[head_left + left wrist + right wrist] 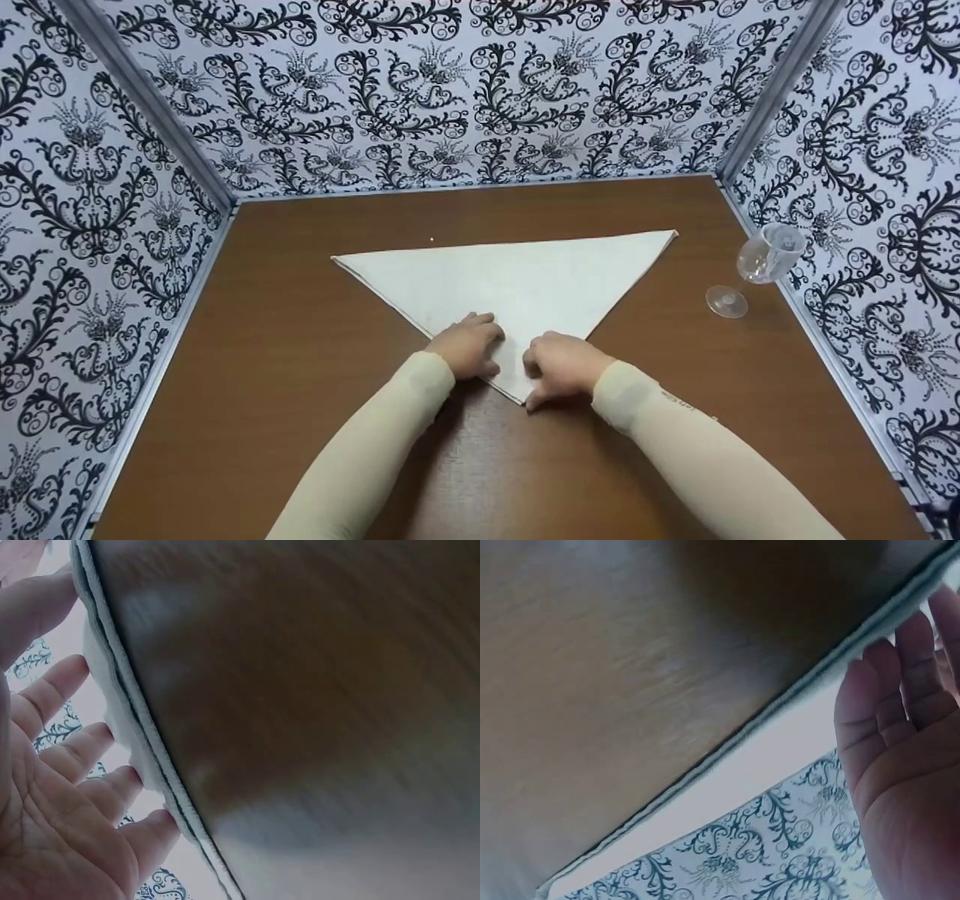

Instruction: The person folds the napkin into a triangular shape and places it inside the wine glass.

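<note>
I have the white cloth (517, 281) flat on the bench (270, 360), in a triangle; long edge on the far side, near corner pointing back at my viewpoint, between the 2 hands; reads to me as lining up and smoothing the layers at that corner.

Left hand (466, 345): on the cloth's left slanting edge; fingers spread and only lightly bent, tips along the edge in the left wrist view; no grip on the cloth that I can see. Right hand (566, 364): at the right slanting edge by the near corner; fingers loosely bent, thumb set apart from them and down beside the corner; relaxed rather than clenched, no pinch visible, though the thumb's contact with the cloth is too small to call.

Left wrist view shows at least 2 layers, edges slightly apart with some ripple; so I'd work that side first; left fingers as a flat anchor, right thumb and fingertips squaring the corner; then light strokes from the corner outward along each slanting edge, pressure even; pushing across the grain of the stack would likely skid the top layer and skew the triangle; no need to lift.

Wine glass (771, 259) stands on the bench at the right, well apart from the cloth; I'd watch the right elbow on wide strokes.
</note>
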`<state>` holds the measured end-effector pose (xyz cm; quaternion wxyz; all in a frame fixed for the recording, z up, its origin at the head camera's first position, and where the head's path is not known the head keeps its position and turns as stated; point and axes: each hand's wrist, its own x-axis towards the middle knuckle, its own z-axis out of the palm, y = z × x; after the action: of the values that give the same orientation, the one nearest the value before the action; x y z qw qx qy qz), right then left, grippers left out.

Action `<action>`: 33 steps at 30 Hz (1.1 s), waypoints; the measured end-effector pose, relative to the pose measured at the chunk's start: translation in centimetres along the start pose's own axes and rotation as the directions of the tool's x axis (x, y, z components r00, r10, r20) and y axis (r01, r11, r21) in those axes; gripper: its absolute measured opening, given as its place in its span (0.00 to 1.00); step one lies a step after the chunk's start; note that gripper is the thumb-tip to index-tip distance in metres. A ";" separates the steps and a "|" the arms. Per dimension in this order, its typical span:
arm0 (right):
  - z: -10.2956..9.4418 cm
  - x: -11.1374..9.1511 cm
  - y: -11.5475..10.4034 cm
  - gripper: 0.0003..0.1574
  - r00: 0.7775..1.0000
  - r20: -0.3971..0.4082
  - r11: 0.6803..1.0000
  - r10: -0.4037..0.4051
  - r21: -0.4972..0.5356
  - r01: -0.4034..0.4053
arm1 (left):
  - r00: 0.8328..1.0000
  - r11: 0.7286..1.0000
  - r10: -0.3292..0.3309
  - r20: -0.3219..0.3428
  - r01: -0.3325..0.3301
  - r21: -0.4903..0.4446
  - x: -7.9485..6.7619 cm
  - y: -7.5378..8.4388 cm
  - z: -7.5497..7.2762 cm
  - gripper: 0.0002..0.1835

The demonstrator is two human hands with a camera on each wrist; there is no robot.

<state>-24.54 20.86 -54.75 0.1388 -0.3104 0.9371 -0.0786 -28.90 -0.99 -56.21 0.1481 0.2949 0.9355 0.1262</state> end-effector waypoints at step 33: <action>0.6 0.3 1.8 0.18 0.996 -0.064 0.982 -0.068 0.173 0.078 | 0.980 0.980 0.192 -0.050 -0.189 0.059 -1.8 2.1 0.5 0.18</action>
<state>-25.59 22.13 -55.78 0.1355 -0.3288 0.9181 -0.1747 -26.23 -0.33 -55.59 0.1016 0.3833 0.9098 0.1227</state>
